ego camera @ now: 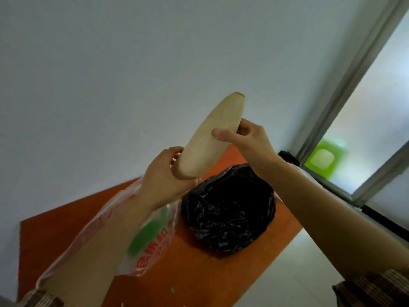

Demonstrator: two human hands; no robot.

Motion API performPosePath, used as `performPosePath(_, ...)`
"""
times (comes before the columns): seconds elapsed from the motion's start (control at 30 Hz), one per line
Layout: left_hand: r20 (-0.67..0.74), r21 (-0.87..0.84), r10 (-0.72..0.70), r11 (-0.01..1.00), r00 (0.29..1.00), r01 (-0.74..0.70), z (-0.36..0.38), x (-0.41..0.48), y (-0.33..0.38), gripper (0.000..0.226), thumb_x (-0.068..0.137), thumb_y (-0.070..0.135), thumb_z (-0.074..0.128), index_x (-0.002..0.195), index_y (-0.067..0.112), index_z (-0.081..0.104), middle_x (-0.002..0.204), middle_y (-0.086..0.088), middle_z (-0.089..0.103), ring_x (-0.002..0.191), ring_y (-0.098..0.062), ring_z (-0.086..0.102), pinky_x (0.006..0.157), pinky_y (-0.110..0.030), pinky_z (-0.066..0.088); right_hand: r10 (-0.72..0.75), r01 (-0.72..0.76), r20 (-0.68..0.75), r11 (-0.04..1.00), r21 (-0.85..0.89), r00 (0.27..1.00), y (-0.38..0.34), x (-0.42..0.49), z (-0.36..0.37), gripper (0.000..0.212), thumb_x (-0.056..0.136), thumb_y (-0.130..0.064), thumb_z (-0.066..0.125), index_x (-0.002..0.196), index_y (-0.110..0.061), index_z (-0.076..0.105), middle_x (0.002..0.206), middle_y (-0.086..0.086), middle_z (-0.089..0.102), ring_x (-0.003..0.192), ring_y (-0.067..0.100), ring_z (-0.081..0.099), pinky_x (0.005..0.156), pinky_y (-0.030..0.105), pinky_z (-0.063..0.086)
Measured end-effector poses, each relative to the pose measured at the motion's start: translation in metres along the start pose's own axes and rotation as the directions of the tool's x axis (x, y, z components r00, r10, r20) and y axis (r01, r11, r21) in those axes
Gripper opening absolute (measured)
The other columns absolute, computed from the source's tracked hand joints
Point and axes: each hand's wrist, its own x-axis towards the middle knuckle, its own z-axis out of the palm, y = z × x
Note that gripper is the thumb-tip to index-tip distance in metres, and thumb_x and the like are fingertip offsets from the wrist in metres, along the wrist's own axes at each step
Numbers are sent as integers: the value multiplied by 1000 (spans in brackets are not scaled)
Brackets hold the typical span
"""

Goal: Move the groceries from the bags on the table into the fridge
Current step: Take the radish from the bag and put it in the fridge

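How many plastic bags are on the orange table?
2: a clear printed bag under the left forearm, and a black bag to its right, under the right forearm. Others may be out of view.

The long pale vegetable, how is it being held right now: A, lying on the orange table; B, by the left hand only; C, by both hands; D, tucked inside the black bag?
C: the left hand grips the lower end of the pale vegetable and the right hand pinches it higher up, above the black bag.

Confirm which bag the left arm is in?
The clear printed bag: the left forearm passes through it while the left hand grips the pale vegetable with the right hand. The black bag sits apart, untouched.
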Motion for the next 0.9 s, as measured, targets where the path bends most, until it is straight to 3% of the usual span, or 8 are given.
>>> performPosePath(0.13,61,25,123,992,991,-125,51,-3,61,75,45,55,73,115,37,53,104,18,57,90,0,56,73,-24,48,5,-2,-73,999,44,997,-3,-40,-86,26,74,-27,79,99,-20,72,90,-12,74,80,-3,68,60,9,48)
performPosePath(0.27,172,-57,230,973,958,-223,137,-34,129,76,50,52,76,119,34,52,105,17,58,91,1,57,70,-14,44,37,-31,-139,998,47,990,14,-102,-187,36,74,-29,80,107,-22,67,104,-5,72,92,10,70,75,27,57)
performPosePath(0.5,300,-181,308,948,903,-263,336,-119,255,71,61,47,84,123,31,54,104,14,60,90,-6,58,67,-13,43,112,-96,-320,993,66,941,46,-236,-384,49,68,-20,83,106,-32,54,100,-2,68,88,17,70,66,29,58)
performPosePath(0.7,436,-301,400,909,806,-289,470,-174,369,72,52,50,80,118,34,57,102,11,64,87,-8,60,73,-27,53,180,-188,-488,982,34,854,56,-341,-537,47,77,-31,76,117,-29,52,110,-1,63,96,21,67,67,30,59)
performPosePath(0.9,543,-410,491,863,681,-295,592,-200,478,69,52,37,83,117,30,60,99,8,66,87,-8,62,68,-18,47,131,-225,-673,973,-53,728,62,-412,-665,62,78,-34,75,132,-26,46,114,2,60,98,22,65,74,38,60)
